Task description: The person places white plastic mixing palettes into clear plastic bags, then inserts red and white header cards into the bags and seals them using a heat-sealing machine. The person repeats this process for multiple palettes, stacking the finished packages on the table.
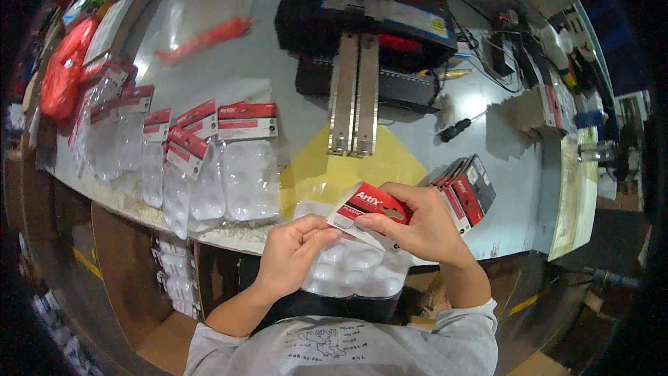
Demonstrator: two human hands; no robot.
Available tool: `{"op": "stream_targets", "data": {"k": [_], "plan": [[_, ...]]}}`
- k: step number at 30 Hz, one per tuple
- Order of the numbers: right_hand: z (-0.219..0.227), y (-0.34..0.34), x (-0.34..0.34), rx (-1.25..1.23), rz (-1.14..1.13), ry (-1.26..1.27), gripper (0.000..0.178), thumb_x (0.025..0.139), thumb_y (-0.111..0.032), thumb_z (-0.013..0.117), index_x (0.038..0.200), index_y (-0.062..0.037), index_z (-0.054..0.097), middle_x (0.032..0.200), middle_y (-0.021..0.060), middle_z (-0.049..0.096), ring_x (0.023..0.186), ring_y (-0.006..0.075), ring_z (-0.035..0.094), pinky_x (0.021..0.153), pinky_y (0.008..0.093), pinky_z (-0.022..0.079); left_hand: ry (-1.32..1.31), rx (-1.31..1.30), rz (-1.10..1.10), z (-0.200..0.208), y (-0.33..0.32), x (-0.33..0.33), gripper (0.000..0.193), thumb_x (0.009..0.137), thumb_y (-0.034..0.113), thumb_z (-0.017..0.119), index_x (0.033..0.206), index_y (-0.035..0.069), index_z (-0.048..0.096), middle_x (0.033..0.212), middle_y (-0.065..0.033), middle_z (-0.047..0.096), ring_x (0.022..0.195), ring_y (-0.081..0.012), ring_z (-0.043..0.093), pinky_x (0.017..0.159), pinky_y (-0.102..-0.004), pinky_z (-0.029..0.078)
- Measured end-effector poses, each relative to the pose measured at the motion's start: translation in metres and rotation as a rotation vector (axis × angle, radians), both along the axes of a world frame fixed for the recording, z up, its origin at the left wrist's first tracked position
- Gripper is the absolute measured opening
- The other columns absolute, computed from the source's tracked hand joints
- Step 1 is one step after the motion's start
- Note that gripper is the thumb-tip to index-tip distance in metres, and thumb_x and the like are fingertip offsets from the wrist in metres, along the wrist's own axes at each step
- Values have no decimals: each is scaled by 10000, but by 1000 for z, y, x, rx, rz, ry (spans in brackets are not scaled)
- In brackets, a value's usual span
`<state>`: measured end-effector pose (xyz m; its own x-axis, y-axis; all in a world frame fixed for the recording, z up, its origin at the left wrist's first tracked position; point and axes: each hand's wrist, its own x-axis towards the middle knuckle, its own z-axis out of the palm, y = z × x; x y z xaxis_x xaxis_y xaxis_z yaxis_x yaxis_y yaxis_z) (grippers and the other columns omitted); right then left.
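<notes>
Close to my body, at the table's front edge, my right hand (424,228) grips a folded red and white header card (365,207), thumb across its front. My left hand (298,251) is closed in a pinch at the card's lower left corner, seemingly on the card or the clear bag's edge; the fingers hide which. Below the card hangs a white plastic paint palette (344,268) with rounded wells, in clear wrapping. Whether the card is fastened to the bag cannot be seen. Behind my hands lies a yellow sheet (396,157) on the table.
Bagged white palettes with red cards (249,177) overlap at the left. A stack of header cards (467,198) lies right of my hand. Ahead stands a black machine (299,17) with two metal rails (353,94). A screwdriver (456,129) and red netting (66,76) lie farther out.
</notes>
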<state>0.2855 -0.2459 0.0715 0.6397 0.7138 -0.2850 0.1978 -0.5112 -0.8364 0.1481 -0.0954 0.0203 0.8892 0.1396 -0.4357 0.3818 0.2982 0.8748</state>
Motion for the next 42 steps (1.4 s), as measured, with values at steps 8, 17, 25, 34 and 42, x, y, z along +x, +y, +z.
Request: {"op": "stream_targets", "data": {"k": [8, 17, 25, 34, 42], "plan": [[-10, 5, -4, -24, 54, 29, 305, 761, -279, 719, 867, -1, 654, 653, 153, 606, 542, 203, 588, 523, 308, 450, -5, 266, 3, -1, 2, -1, 187, 885, 176, 588, 878, 1, 653, 603, -6, 575, 551, -24, 434, 497, -213, 360], [-10, 7, -6, 58, 52, -204, 280, 734, -231, 756, 856, -7, 642, 632, 106, 603, 495, 165, 521, 490, 260, 418, -176, 466, 45, -7, -1, 3, 181, 875, 204, 602, 854, 34, 659, 529, -82, 508, 433, -107, 427, 432, -262, 345], [-21, -4, 8, 44, 5, -162, 364, 754, -323, 715, 917, -7, 638, 732, 151, 648, 617, 249, 638, 569, 336, 488, 3, 460, 89, -9, -1, -1, 196, 898, 152, 560, 857, -24, 637, 709, 11, 597, 649, -42, 479, 585, -215, 404], [-41, -24, -1, 88, -181, 559, 182, 850, -138, 635, 829, 39, 675, 698, 64, 652, 587, 94, 613, 516, 201, 479, -106, 312, 321, -27, 5, 5, 309, 951, 233, 491, 876, -40, 614, 740, -7, 601, 699, -54, 470, 640, -220, 404], [-43, -25, -4, 84, -256, 649, 232, 854, -129, 623, 904, 98, 628, 756, 121, 655, 612, 124, 632, 534, 211, 495, -83, 394, 319, -33, 2, 5, 311, 953, 233, 478, 868, -37, 605, 720, -35, 602, 695, -62, 468, 635, -242, 414]]}}
